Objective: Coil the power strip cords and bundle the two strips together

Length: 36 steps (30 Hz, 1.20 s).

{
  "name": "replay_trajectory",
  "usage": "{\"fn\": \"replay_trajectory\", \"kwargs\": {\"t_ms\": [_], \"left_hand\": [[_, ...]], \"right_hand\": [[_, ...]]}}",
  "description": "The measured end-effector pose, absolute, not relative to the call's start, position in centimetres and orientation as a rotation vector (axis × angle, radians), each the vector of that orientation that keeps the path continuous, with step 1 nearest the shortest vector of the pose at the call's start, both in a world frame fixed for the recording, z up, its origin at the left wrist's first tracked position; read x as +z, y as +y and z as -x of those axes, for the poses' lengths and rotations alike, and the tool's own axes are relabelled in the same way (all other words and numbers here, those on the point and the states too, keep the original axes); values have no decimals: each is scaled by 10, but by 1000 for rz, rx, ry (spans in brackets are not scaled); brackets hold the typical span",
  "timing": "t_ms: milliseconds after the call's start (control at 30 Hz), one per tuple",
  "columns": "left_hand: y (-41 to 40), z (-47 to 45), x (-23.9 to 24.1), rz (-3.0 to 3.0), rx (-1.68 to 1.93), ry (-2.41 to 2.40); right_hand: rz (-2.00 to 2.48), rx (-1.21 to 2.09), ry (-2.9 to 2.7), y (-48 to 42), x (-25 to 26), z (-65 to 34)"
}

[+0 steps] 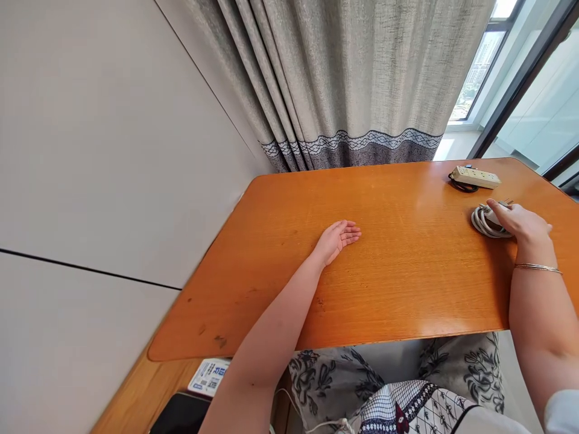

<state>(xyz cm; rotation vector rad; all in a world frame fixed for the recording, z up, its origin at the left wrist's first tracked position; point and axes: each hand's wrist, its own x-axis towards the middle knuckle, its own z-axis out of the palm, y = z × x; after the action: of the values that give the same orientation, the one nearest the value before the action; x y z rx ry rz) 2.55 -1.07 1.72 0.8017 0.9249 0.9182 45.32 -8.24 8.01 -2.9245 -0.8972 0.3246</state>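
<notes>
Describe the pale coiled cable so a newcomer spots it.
On the wooden table, go right to the cream power strip near the far edge. Just nearer the camera is the pale coiled cable, its loops whitish, unlike the black cord by the strip.

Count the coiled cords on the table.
2: a white cord at the right hand, partly covered by it, and a black cord by the power strip. More may be hidden.
</notes>
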Motion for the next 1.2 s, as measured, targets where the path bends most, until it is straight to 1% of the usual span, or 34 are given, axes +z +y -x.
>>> {"fn": "replay_trajectory", "kwargs": {"t_ms": [133, 233, 333, 400, 433, 533, 633, 767, 833, 900, 1033, 1200], "left_hand": [[-10, -25, 14, -811, 921, 914], [-11, -25, 15, -825, 918, 919], [-11, -26, 14, -857, 912, 938], [-13, -28, 13, -898, 903, 957], [-13, -29, 11, -929, 893, 966], [-17, -34, 6, -1064, 860, 990], [-21, -38, 1, -1198, 893, 1015], [-24, -41, 2, -1228, 920, 999], [-24, -40, 3, -1229, 906, 1005], [-21, -38, 4, -1245, 918, 1031], [-11, -28, 6, -1273, 1041, 1145], [2, -15, 9, -1060, 1260, 1189]], "right_hand": [[2767, 455, -1184, -84, 77, -450], [2604, 471, -1384, -75, 65, -434], [2342, 432, -1569, -60, 50, -400], [2085, 442, -1584, -52, 39, -369], [1940, 506, -1561, -50, 34, -353], [1609, 831, -1493, -50, 21, -309], [1442, 1058, -1380, -57, 14, -282], [1331, 1231, -1304, -64, 14, -276], [1315, 1208, -1337, -66, 17, -279], [1323, 1114, -1386, -66, 18, -283], [1357, 952, -1401, -66, 18, -287], [1327, 966, -1245, -65, 19, -290]]}}
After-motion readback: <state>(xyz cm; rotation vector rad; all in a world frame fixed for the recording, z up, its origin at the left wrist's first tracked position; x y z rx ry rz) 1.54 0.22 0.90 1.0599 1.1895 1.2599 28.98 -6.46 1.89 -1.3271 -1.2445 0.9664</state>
